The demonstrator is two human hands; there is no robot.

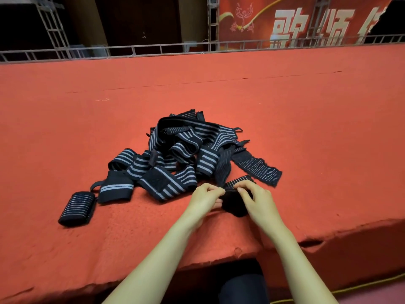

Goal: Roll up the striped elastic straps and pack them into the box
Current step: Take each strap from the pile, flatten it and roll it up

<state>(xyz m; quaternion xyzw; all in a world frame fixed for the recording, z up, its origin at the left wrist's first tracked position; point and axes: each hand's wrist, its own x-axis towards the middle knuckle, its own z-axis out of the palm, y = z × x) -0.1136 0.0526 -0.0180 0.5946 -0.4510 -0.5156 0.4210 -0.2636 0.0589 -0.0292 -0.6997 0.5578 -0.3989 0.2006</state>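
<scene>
Your left hand [205, 195] and right hand [255, 198] both pinch the near end of one black elastic strap with thin grey stripes [238, 179], fingers curled onto it. It lies over the red carpeted platform [285, 119], close to the front edge. Just behind sits a loose pile of black-and-grey striped straps [175, 150]. One tightly rolled strap [76, 208] lies at the pile's left end.

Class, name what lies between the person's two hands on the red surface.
The head view shows a partly rolled striped strap between the left hand and right hand, both gripping it.
</scene>
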